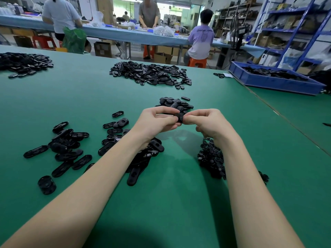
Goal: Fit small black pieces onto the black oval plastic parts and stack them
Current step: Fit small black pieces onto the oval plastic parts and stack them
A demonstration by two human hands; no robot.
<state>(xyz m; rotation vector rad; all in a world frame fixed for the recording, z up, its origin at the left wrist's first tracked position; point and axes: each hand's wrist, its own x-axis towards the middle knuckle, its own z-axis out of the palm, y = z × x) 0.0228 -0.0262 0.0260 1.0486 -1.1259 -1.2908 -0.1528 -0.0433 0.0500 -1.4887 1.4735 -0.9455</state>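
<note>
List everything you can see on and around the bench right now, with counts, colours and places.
Black oval plastic part: one, black, pinched between both hands.
Loose oval parts: many, black, near left.
Small round black pieces: one pile, black, under right wrist.
Stacked parts: small heap, black, beyond the hands.
Far heaps: two, black, table's far side.
Blue plastic tray: one, far right.
Green table mat: one.
Workers: three, background.
Left hand, right hand: fingers gripping the part.

A green-topped work table (pixel 75 97) fills the foreground, a long bench with a blue cover (pixel 125 35) crosses the room behind it with orange stools (pixel 197 62) beside, blue steel shelving (pixel 293 29) lines the right wall, and daylight enters through a far doorway (pixel 123 8).
</note>
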